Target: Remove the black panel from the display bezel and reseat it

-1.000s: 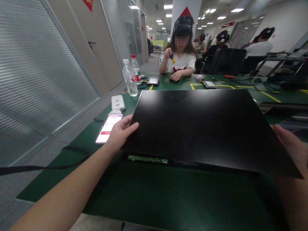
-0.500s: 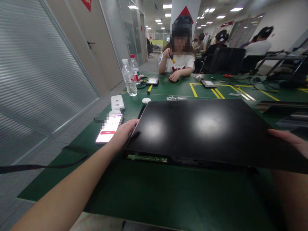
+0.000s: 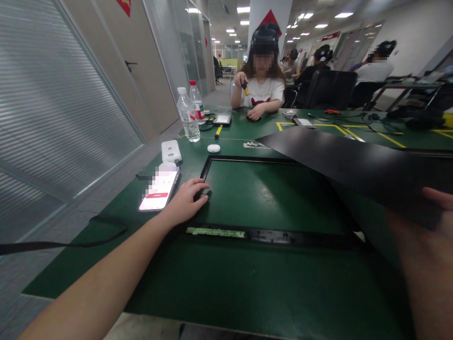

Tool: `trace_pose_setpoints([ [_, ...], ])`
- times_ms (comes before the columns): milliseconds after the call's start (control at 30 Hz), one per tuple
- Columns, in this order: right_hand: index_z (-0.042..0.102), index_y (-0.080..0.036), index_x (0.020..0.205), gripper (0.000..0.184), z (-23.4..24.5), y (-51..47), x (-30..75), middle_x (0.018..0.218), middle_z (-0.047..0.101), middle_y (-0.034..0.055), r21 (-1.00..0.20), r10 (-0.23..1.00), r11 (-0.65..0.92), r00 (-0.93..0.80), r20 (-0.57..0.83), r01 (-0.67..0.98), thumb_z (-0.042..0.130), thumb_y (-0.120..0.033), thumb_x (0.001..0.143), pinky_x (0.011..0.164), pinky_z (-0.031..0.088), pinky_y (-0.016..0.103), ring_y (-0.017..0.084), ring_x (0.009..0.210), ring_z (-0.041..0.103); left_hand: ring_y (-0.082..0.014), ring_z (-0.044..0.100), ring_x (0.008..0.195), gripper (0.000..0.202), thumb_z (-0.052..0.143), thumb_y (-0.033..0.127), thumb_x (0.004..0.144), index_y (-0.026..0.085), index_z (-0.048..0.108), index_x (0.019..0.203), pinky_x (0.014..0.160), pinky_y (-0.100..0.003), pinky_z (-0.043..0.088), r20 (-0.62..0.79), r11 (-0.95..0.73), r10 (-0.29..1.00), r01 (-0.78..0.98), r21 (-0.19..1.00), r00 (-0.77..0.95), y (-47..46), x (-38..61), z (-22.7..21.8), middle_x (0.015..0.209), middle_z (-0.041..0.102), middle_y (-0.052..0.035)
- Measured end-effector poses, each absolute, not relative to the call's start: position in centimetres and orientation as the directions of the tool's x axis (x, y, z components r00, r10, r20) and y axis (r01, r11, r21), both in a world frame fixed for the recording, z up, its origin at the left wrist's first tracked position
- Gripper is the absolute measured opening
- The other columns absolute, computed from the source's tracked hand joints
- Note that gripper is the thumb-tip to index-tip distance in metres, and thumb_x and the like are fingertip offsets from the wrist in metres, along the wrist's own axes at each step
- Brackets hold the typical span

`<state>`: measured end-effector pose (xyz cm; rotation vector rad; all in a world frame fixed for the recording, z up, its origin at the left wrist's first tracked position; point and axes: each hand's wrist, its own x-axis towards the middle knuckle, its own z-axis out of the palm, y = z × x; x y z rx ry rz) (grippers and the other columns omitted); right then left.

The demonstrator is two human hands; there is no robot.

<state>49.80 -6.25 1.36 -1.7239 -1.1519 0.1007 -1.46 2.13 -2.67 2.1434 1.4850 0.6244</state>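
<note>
A thin black rectangular frame [image 3: 297,236] lies on the green table, with a narrow green circuit board [image 3: 215,232] along its near side. Inside the frame the bare tabletop shows. My left hand [image 3: 186,196] rests at the frame's left side, fingers stretched over it and the thumb apart. On the right, my right hand [image 3: 421,222] grips a large, thin black panel [image 3: 354,158]. The panel is tilted and hangs above the frame's right part, hiding its far right corner. My right thumb shows on the panel's edge; the other fingers are hidden or blurred.
A lit phone [image 3: 159,191], a white box-like device [image 3: 171,151] and a white earbud case [image 3: 213,148] lie on the left. Two bottles [image 3: 189,118] stand behind them. Across the table [image 3: 247,283], a person [image 3: 262,89] holds a yellow-and-black screwdriver [image 3: 245,87].
The black panel has come off the frame, swung up and to the right in my right hand. My left hand has let go of the panel and stays by the frame's left side.
</note>
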Motion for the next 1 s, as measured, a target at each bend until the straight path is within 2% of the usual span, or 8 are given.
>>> trace_pose_setpoints([
  [67,0.049,-0.020,0.164,0.081,1.6,-5.9,49.3,0.144,0.067,0.0247,-0.924,0.631,0.061,0.703,0.329,0.377,0.031,-0.047,0.089,0.091,0.057,0.080,0.051,0.125,0.069,-0.0439,0.055,0.148,0.049,0.061,0.053,0.096,0.022,0.078,0.130,0.126,-0.064,0.040,0.106,-0.333,0.936,0.745,0.578,0.336,2.1,-1.5,-2.8,0.157,0.060,-0.0192],
  [167,0.059,-0.023,0.150,0.073,1.6,-5.8,49.0,0.144,0.066,0.0228,-0.981,0.521,0.108,0.831,0.193,0.161,0.044,-0.042,0.082,0.091,0.058,0.077,0.050,0.127,0.068,-0.0439,0.054,0.148,0.048,0.061,0.052,0.096,0.022,0.078,0.129,0.127,-0.065,0.040,0.118,-0.359,0.927,0.748,0.558,0.357,2.1,-1.5,-3.0,0.156,0.061,-0.0194],
  [267,0.066,-0.031,0.117,0.043,1.3,-5.7,49.4,0.130,0.071,0.0170,-0.988,0.486,0.098,0.861,0.149,0.116,0.049,-0.038,0.078,0.086,0.060,0.071,0.045,0.122,0.070,-0.0446,0.054,0.148,0.046,0.062,0.051,0.096,0.023,0.079,0.127,0.126,-0.066,0.041,0.126,-0.373,0.922,0.752,0.543,0.366,2.2,-1.5,-3.0,0.155,0.062,-0.0191],
  [367,0.051,-0.030,0.081,0.008,1.3,-5.2,49.6,0.110,0.072,0.0113,-0.959,0.392,0.282,0.916,0.082,-0.035,0.052,-0.026,0.075,0.079,0.065,0.057,0.034,0.111,0.074,-0.0448,0.054,0.147,0.047,0.061,0.050,0.096,0.021,0.078,0.129,0.126,-0.068,0.041,0.122,-0.387,0.916,0.763,0.518,0.381,2.2,-1.5,-3.1,0.155,0.061,-0.0197],
  [467,0.051,-0.023,0.069,0.011,1.9,-4.7,48.7,0.103,0.067,0.0087,-0.839,0.268,0.494,0.958,-0.103,-0.229,0.050,-0.013,0.073,0.060,0.062,0.032,0.019,0.093,0.073,-0.0438,0.054,0.147,0.048,0.059,0.047,0.096,0.018,0.077,0.131,0.126,-0.068,0.041,0.122,-0.405,0.909,0.774,0.487,0.399,2.3,-1.6,-3.1,0.155,0.060,-0.0209],
  [533,0.052,-0.019,0.066,0.014,2.6,-4.5,47.8,0.101,0.065,0.0066,-0.810,0.190,0.515,0.959,-0.211,-0.280,0.051,-0.007,0.073,0.049,0.052,0.020,0.013,0.083,0.069,-0.0436,0.054,0.148,0.048,0.059,0.047,0.097,0.018,0.076,0.131,0.125,-0.067,0.042,0.123,-0.409,0.907,0.777,0.478,0.402,2.3,-1.6,-3.1,0.156,0.060,-0.0208],
  [600,0.052,-0.018,0.066,0.018,3.3,-4.5,46.9,0.101,0.065,0.0068,-0.788,0.185,0.525,0.947,-0.264,-0.322,0.050,-0.005,0.077,0.048,0.051,0.017,0.011,0.080,0.068,-0.0444,0.054,0.147,0.047,0.059,0.047,0.097,0.019,0.077,0.130,0.125,-0.068,0.042,0.125,-0.412,0.906,0.778,0.474,0.404,2.3,-1.6,-3.1,0.155,0.060,-0.0203],
  [1000,0.058,-0.018,0.081,0.017,2.6,-4.6,47.4,0.098,0.070,0.0049,-0.768,0.257,0.414,0.872,-0.416,-0.489,0.052,-0.003,0.078,0.048,0.057,0.022,0.015,0.080,0.068,-0.0465,0.052,0.149,0.051,0.058,0.048,0.098,0.016,0.076,0.134,0.125,-0.071,0.040,0.105,-0.417,0.903,0.791,0.448,0.417,2.5,-1.7,-3.3,0.157,0.059,-0.0228],
])
